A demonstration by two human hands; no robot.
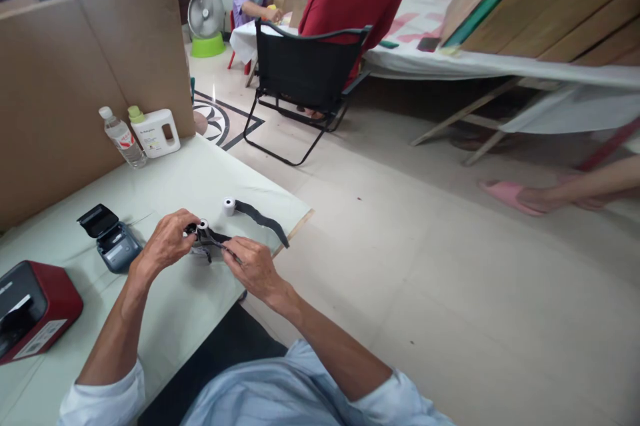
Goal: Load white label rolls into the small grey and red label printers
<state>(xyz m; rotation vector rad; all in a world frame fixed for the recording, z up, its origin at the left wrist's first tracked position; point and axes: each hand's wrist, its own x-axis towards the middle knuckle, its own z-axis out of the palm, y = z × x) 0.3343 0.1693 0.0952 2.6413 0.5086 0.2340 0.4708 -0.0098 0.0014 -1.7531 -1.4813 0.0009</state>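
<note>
My left hand [167, 243] is closed round a small roll with a white core [202, 227], held just above the pale green table [190, 176]. My right hand [251, 265] pinches the dark strip [219, 240] that trails off this roll. A second white-cored roll [229, 205] lies on the table just beyond my hands, with its own dark strip [263, 219] unrolled to the right towards the table edge. A small grey printer [111, 239] with its lid up sits to the left of my left hand.
A red and black box-shaped device [33, 309] stands at the near left. A water bottle [121, 137] and a white jug [155, 132] stand by the cardboard screen [75, 73]. Beyond, two people sit at another table near a black folding chair [305, 76] and a fan [206, 16]. Someone's foot in a pink slipper [510, 194] rests on the floor at right.
</note>
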